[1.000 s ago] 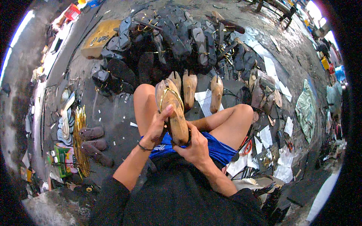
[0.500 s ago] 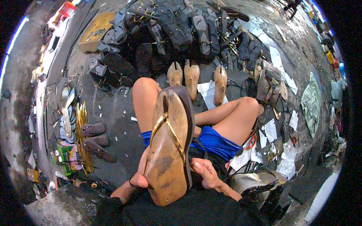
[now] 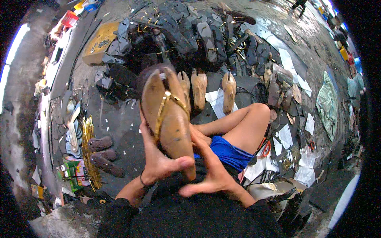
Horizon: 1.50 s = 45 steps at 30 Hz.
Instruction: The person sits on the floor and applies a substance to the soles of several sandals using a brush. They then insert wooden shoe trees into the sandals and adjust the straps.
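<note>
A wooden shoe last (image 3: 168, 115) is tilted up in front of me, with its slotted toe pointing away. A gold V-shaped strap (image 3: 159, 117) lies across it, and a dark sole (image 3: 139, 85) shows blurred behind the toe's left edge. My left hand (image 3: 158, 162) grips the last from the left, thumb over the heel part and fingers partly hidden behind. My right hand (image 3: 212, 170) is at the heel's right side, thumb and fingers spread wide; its fingertips reach the last's edge. Whether they press on it I cannot tell.
Wooden lasts (image 3: 199, 89) stand beyond my hands, before a heap of dark sandals (image 3: 178, 35). Gold strips (image 3: 89, 158) and brown soles (image 3: 101, 148) lie left. To the right are orange-handled scissors (image 3: 265, 148), paper scraps (image 3: 285, 136) and a green cloth (image 3: 327, 107).
The last with its strap has moved up and left and turned, its toe swinging left. My left hand has shifted along it, and my right hand has spread its fingers.
</note>
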{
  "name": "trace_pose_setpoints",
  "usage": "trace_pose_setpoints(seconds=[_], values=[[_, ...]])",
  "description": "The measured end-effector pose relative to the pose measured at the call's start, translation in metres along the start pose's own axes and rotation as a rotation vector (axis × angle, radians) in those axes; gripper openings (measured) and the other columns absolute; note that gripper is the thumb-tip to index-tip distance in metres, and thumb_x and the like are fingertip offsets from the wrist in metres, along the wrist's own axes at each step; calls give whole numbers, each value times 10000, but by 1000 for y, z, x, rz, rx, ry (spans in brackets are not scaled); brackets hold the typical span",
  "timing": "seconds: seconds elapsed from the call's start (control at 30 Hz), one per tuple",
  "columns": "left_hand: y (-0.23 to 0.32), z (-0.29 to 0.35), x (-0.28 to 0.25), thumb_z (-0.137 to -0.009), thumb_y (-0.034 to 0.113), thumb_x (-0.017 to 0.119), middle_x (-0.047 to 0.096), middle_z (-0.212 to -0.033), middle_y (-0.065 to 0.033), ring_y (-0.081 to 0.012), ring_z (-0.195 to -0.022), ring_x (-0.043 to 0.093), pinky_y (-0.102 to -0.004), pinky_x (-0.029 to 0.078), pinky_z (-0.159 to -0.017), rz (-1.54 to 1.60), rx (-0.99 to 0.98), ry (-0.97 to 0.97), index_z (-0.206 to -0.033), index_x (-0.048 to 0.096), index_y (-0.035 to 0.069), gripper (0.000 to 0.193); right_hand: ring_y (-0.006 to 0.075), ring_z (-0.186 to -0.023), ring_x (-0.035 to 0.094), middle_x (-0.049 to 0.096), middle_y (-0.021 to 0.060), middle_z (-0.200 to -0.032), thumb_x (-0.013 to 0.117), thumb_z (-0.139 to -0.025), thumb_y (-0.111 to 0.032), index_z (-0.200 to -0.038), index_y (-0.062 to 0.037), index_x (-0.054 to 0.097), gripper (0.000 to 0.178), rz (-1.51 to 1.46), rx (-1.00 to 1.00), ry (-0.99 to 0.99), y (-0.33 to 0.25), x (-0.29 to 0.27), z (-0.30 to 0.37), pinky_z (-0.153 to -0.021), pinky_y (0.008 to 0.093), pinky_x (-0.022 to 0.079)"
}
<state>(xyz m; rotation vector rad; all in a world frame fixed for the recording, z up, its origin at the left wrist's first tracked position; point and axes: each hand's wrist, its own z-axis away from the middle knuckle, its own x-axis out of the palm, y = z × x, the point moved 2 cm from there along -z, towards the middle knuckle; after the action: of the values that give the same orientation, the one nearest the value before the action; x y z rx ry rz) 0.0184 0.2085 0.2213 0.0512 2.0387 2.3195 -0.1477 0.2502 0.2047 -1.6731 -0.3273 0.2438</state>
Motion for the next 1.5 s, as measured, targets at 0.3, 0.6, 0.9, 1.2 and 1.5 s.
trace_pose_setpoints(seconds=[0.3, 0.6, 0.9, 1.2, 1.5], values=[[-1, 7, 14, -732, 519, 814, 476, -1352, -289, -361, -1291, 462, -447, 324, -1118, -577, 229, -254, -1475, 237, -90, 1120, 320, -1374, 372, 345, 188, -1498, 829, -634, -454, -1533, -21, 108, 1231, -883, 357, 123, 29, 7, 17, -1151, 443, 289], [-13, 9, 3, -1008, 316, 557, 584, -728, -72, -109, -693, 530, -312, 459, -632, -352, -164, -555, -905, 631, 12, 329, 444, -1302, 457, 265, 338, -1514, 568, -806, -480, -1529, 25, 153, 975, -1347, 261, 489, 36, -1, 65, -1062, 568, 413], [-39, 68, 14, -1067, 271, 410, 389, -746, 44, -57, -720, 341, -259, 361, -628, 157, -472, -656, -849, 489, 42, 326, 398, -1096, 611, 580, 259, -1262, 588, -670, -289, -1402, 64, 386, 837, -1384, 501, 711, 4, 3, 90, -997, 476, 485], [-31, 78, 0, -1058, 284, 428, 436, -716, 72, -37, -643, 357, -226, 325, -591, 175, -435, -648, -792, 528, 75, 353, 423, -1190, 529, 475, 305, -1353, 579, -689, -300, -1480, 41, 226, 931, -1492, 270, 550, -9, 6, 89, -1053, 517, 424], [-59, 51, 17, -950, 434, 609, 534, -1276, -92, -198, -1177, 513, -363, 435, -976, 570, -703, -750, -1482, 184, 59, 777, 323, -1342, 426, 443, 180, -1452, 794, -614, -209, -1514, -1, 202, 1097, -845, 391, 340, 27, -26, 83, -1147, 448, 283]])
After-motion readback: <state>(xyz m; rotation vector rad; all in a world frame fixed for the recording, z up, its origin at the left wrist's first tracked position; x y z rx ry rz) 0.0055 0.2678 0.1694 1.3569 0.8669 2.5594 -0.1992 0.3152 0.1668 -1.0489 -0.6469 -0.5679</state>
